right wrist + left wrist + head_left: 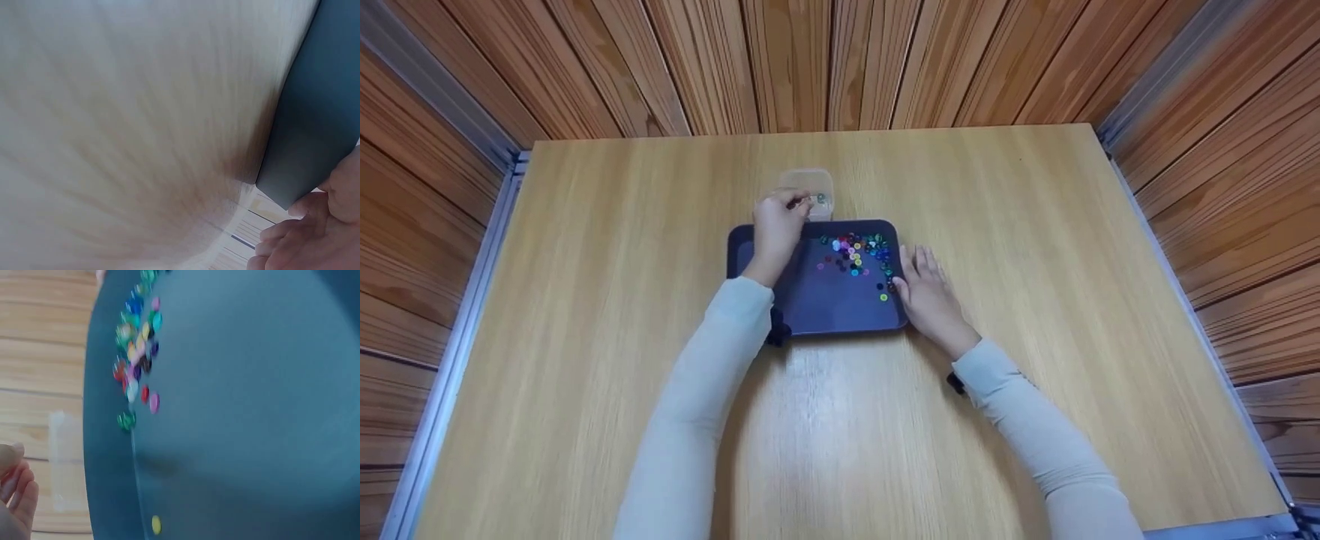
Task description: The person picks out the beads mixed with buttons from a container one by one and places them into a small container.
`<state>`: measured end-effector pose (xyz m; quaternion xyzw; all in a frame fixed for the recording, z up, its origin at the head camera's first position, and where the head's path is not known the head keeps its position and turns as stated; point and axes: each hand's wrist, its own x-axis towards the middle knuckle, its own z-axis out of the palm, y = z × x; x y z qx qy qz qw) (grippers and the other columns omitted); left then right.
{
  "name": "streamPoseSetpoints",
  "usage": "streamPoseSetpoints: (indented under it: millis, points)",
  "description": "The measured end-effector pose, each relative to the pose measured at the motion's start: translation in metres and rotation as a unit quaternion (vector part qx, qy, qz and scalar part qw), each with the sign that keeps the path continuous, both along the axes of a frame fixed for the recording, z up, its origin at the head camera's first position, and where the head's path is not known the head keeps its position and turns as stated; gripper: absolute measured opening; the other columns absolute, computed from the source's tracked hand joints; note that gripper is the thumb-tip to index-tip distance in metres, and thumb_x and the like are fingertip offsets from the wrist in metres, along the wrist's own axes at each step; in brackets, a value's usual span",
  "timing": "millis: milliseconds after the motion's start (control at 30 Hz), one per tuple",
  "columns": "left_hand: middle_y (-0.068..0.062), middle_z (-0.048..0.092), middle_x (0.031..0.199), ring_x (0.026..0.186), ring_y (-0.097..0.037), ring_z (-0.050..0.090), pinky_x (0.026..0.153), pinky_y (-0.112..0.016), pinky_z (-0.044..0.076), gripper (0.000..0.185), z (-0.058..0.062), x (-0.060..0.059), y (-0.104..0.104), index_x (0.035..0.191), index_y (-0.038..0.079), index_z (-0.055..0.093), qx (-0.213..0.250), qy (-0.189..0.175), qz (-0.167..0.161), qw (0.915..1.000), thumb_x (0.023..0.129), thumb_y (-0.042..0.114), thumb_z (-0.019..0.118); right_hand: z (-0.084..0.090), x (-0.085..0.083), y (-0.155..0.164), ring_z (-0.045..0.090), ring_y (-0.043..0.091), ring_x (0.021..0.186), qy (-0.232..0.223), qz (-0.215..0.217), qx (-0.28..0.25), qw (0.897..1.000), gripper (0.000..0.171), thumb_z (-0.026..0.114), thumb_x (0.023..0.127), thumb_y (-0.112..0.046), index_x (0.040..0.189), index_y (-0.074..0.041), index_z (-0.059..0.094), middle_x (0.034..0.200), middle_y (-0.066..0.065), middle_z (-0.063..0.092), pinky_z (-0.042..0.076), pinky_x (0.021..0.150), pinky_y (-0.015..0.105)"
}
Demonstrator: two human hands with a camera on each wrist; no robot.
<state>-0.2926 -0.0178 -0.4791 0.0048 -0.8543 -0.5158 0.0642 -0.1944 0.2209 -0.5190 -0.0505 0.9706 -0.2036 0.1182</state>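
My left hand reaches across the tray's far edge, its fingers bent beside a small clear plastic container. Near these fingertips a small green piece shows in the container. In the left wrist view the thumb and curled fingers show close to the pale container; I cannot tell whether they pinch anything. My right hand touches the right edge of a dark blue tray, fingers extended, thumb over the rim. Small colourful beads and buttons lie scattered in the tray's far right part.
A lone yellow piece lies in the tray apart from the cluster, near the far rim. The wooden table is bordered by wood-plank walls at the back and sides, with metal rails along the edges.
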Motion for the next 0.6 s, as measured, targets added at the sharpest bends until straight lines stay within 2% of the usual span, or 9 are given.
streamPoseSetpoints:
  millis: [133,300,433,600]
  points:
    - [-0.011,0.075,0.114,0.105,-0.021,0.069,0.092,-0.032,0.056,0.021,-0.006,0.016,0.005,0.112,0.004,0.075,0.037,-0.007,-0.002,0.9993,0.092,0.010,0.069,-0.001,0.000,-0.002,-0.001,0.038,0.155,0.001,0.000,0.001,1.000,0.060,0.030,0.109,-0.032,0.160,-0.010,0.007,0.166,0.024,0.005,0.007,0.126,0.052]
    - [-0.008,0.075,0.115,0.108,-0.020,0.069,0.095,-0.033,0.055,0.023,-0.015,0.033,0.017,0.112,0.007,0.076,0.034,-0.018,-0.010,0.9992,0.090,0.012,0.073,0.000,-0.001,-0.002,-0.001,0.038,0.155,-0.002,0.001,-0.003,1.000,0.060,0.029,0.109,-0.033,0.160,-0.009,0.006,0.166,0.024,0.005,0.006,0.125,0.053]
    - [-0.010,0.075,0.112,0.109,-0.023,0.069,0.095,-0.034,0.055,0.021,-0.023,0.044,0.025,0.109,0.005,0.076,0.035,-0.014,-0.015,0.9992,0.088,0.009,0.074,0.001,-0.001,-0.002,-0.001,0.039,0.155,0.002,0.005,-0.003,1.000,0.060,0.029,0.109,-0.031,0.159,-0.008,0.008,0.165,0.025,0.006,0.007,0.125,0.054]
    - [-0.011,0.076,0.109,0.105,-0.023,0.071,0.093,-0.033,0.056,0.021,-0.028,0.055,0.037,0.108,0.003,0.076,0.047,-0.030,-0.045,0.9974,0.087,0.007,0.075,0.001,-0.001,-0.002,0.000,0.040,0.155,0.003,0.005,0.002,1.000,0.060,0.029,0.109,-0.031,0.159,-0.008,0.008,0.165,0.026,0.006,0.007,0.125,0.054]
